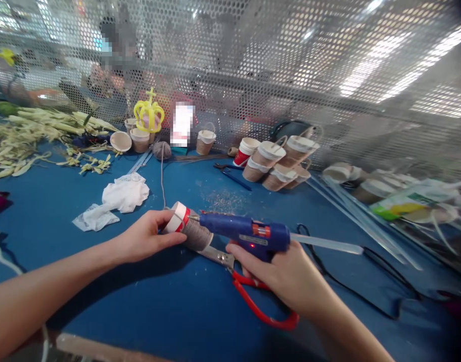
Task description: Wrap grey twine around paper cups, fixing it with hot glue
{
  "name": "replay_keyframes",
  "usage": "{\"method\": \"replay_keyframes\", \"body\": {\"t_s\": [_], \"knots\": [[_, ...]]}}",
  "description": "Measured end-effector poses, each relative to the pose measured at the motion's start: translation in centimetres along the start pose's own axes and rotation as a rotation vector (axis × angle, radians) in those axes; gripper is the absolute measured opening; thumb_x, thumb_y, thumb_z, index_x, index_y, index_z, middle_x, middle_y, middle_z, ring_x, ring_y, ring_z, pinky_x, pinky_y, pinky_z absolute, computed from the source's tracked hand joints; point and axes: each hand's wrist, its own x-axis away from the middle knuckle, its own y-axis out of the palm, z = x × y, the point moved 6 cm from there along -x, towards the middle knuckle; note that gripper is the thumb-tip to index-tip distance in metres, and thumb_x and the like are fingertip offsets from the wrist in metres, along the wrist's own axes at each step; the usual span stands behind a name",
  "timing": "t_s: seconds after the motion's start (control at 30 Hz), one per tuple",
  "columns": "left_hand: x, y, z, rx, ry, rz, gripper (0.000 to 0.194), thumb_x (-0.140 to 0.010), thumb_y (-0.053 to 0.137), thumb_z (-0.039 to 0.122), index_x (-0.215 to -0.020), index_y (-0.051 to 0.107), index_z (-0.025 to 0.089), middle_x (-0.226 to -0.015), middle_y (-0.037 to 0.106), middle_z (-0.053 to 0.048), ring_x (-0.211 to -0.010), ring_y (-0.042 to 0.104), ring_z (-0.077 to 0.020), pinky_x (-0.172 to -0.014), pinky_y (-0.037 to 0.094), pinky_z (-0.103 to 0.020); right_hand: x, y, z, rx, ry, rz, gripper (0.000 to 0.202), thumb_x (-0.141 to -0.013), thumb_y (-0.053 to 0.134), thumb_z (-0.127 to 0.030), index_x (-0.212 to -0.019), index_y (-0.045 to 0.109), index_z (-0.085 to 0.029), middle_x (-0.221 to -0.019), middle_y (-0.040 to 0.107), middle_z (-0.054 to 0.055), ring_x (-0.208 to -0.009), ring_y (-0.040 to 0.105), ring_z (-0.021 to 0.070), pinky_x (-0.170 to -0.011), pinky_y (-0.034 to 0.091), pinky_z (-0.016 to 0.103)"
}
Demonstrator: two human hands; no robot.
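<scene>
A paper cup (200, 235), mostly wound with grey-brown cord and tilted on its side, is gripped by my left hand (155, 235). Its red and white rim end is uncovered. My right hand (270, 269) is wrapped round a blue hot glue gun (243, 231) with a lit red light and a clear glue stick (328, 244) in its back. The gun's nozzle points at the edge of the cord on the cup, touching or very close. From the cup the cord (162, 181) runs back to a ball of yarn (161, 150). Red-handled scissors (266, 311) lie beneath the gun.
Several cord-wrapped cups (268, 153) are stacked at the back right, beside blue-handled pliers (234, 178). Crumpled white tissue (127, 193) lies left. A yellow crown-shaped piece (149, 115) and dried husks (26, 133) stand behind. Loose glue sticks (362, 221) and a black cable (351, 291) are right.
</scene>
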Motion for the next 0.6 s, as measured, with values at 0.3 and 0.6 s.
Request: {"method": "replay_keyframes", "body": {"t_s": [0.3, 0.6], "knots": [[0.0, 0.0, 0.4, -0.01, 0.042, 0.014, 0.027, -0.076, 0.057, 0.025, -0.1, 0.057, 0.013, -0.096, 0.063, -0.006, -0.084, 0.057, -0.0167, -0.077, 0.044, -0.03, 0.5, -0.3, -1.7, 0.233, -0.45, 0.159, 0.017, -0.076, 0.046, -0.018, -0.068, 0.059, -0.022, -0.064, 0.066, 0.003, -0.058, 0.063, 0.0164, -0.057, 0.051, 0.026], [0.1, 0.0, 0.6, -0.075, 0.037, 0.025, 0.025, -0.076, 0.057, 0.027, -0.097, 0.058, 0.012, -0.089, 0.062, -0.005, -0.077, 0.056, -0.0155, -0.072, 0.045, -0.027, 0.8, -0.6, -3.2, 0.305, -0.518, 0.136, 0.015, -0.073, 0.047, -0.014, -0.067, 0.06, -0.021, -0.052, 0.062, 0.001, -0.043, 0.057, 0.0139, -0.043, 0.048, 0.022]]}}
